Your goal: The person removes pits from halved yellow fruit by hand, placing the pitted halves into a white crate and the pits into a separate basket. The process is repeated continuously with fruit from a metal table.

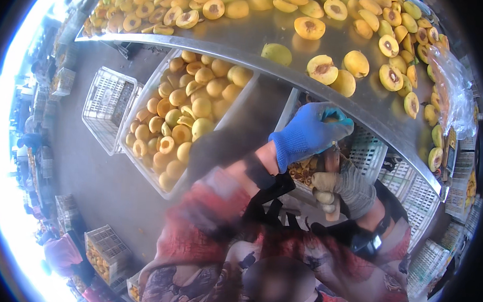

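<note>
My left hand (310, 131), in a blue knit glove with a teal palm, is raised just below the metal table's edge. Its fingers curl around a peach (333, 120), mostly hidden by the glove, so I cannot tell whether it is whole or halved. Close beneath it, my right hand (346, 189), in a worn grey glove, is closed around a wooden-handled tool (332, 210). The tool's upper end points up toward the left hand, and its tip is hidden. Below the hands, a crate holds brown pits and scraps (303, 172).
Halved yellow peaches (309, 28) lie scattered over the metal table (256, 38). A white crate (160, 186) full of peach halves stands to the left, beside another white crate (109, 99). Clear plastic film (456, 94) lies at the table's right. Other people (62, 254) are at far left.
</note>
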A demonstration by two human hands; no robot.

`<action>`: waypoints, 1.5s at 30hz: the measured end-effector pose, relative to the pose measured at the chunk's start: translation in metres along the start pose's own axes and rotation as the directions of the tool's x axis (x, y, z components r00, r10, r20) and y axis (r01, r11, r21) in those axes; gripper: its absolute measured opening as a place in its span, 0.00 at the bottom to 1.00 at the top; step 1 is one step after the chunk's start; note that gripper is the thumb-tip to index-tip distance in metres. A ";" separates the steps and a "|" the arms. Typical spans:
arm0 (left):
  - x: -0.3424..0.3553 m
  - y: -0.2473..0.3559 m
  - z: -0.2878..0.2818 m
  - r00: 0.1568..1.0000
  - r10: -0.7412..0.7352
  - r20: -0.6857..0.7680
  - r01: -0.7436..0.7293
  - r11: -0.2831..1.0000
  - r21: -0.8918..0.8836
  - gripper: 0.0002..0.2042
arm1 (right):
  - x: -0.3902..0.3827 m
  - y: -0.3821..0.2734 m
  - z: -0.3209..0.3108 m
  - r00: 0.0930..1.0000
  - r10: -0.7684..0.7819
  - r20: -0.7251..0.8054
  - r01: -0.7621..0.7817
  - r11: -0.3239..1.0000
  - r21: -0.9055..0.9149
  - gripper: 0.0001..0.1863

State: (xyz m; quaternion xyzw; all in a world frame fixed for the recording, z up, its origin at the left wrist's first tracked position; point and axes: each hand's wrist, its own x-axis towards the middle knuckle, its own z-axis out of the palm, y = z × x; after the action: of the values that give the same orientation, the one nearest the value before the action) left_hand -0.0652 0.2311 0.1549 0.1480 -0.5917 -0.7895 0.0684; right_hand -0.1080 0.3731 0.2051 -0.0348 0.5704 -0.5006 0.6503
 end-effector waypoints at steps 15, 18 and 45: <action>-0.006 0.002 -0.009 0.986 0.084 0.143 -0.099 0.990 0.099 0.10 | -0.007 -0.008 0.016 0.994 0.104 -0.011 -0.104 0.994 0.023 0.13; -0.007 0.005 -0.010 0.984 0.001 0.179 -0.002 1.000 0.005 0.09 | -0.011 -0.005 0.016 0.995 0.099 -0.020 -0.098 0.995 0.031 0.13; -0.013 0.003 -0.025 0.946 0.117 0.303 -0.159 0.980 0.117 0.11 | -0.010 -0.007 0.020 0.959 0.222 0.176 -0.262 0.930 0.258 0.15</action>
State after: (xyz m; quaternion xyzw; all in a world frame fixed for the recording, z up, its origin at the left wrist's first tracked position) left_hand -0.0452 0.2106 0.1535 -0.0089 -0.6581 -0.7525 0.0240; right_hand -0.0949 0.3657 0.2235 0.0919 0.4460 -0.4878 0.7448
